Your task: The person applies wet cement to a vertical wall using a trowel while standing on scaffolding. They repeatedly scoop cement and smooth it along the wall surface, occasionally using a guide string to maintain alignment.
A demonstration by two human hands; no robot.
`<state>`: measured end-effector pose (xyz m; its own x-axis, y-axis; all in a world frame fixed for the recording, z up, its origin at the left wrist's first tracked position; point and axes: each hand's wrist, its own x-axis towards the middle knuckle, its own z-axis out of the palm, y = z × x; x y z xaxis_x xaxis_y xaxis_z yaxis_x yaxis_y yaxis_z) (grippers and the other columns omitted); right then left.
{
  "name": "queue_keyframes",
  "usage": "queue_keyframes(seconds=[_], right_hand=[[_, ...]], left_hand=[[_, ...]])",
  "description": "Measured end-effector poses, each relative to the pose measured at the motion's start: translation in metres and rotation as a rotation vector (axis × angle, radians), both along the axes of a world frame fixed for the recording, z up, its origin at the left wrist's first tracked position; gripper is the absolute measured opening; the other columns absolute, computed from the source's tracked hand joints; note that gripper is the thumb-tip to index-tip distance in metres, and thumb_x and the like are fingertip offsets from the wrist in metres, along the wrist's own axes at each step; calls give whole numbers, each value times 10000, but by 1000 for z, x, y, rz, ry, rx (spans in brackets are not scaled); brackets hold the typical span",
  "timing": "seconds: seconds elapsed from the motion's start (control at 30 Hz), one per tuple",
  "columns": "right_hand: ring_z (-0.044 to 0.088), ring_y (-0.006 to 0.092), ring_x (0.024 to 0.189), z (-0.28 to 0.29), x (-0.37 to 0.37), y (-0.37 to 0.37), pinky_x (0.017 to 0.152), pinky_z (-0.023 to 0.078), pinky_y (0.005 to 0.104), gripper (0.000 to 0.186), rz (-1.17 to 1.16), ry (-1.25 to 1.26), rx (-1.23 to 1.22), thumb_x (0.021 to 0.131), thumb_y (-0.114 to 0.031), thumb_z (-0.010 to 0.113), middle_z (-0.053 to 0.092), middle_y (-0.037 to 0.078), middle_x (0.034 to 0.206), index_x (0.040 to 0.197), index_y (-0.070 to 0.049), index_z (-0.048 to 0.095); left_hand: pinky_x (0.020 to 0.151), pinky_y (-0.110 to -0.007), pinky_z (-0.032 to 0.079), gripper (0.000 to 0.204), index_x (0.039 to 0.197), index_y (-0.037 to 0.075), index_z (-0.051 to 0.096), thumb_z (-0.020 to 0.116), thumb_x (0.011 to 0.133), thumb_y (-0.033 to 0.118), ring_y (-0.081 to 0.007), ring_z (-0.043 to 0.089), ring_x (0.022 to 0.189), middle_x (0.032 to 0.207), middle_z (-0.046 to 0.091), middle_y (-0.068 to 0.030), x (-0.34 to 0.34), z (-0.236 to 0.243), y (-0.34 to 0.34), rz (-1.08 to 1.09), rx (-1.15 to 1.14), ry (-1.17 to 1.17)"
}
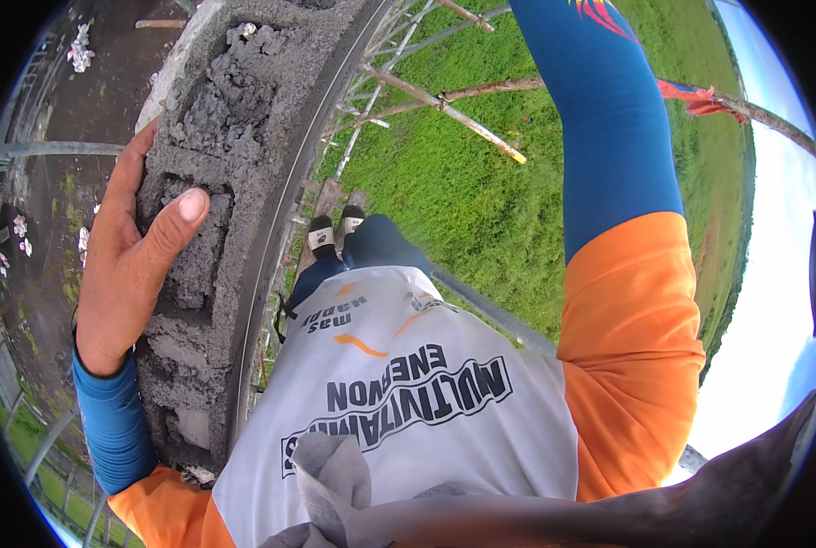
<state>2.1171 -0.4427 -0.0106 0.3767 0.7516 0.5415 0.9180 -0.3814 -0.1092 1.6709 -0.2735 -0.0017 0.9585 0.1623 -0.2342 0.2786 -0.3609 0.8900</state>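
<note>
A grey hollow-block wall (221, 173) runs along my left side, its block cells filled with rough mortar (230, 100). My left hand (129, 251) rests on the wall top, thumb spread over a filled cell. Its other fingers lie stretched along the wall's left edge, partly hidden. The hand appears to hold nothing. A thin pale line (291, 192) follows the wall's right face. My right arm (613, 137), in a blue sleeve, reaches up past the upper edge of the head view, so the right hand and anything in it are out of sight.
My feet (335, 230) stand on a narrow plank high above green grass (490, 201). Scaffold poles (444, 105) cross ahead, and a red cloth (700, 99) hangs on one at the right. Dark ground with scattered white litter (81, 50) lies left of the wall.
</note>
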Motion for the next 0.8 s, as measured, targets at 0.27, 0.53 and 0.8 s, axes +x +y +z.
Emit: queue_keyframes(seconds=[0.27,0.53,0.8], right_hand=[[676,454,923,6,-8,-8,824,526,517,387,92,134,-114,937,-421,657,715,258,957,1021,-49,728],[684,450,956,5,-22,-8,850,539,541,368,96,97,-21,921,-386,623,712,263,981,1045,-51,712],[702,441,892,9,-13,-19,836,541,565,304,215,155,-87,919,-342,629,720,238,957,1023,-63,689]], left_hand=[[1092,-363,452,862,1533,-125,358,748,972,401,-239,601,1249,1380,610,-200,5,9,-11,82,-60,141],[1131,-392,409,982,1553,-133,321,746,941,508,-305,547,1326,1457,524,-278,-5,6,-7,132,111,185],[1157,-414,384,1181,1568,-81,344,863,758,604,-293,548,1343,1481,532,-234,-5,9,-13,302,14,256]])
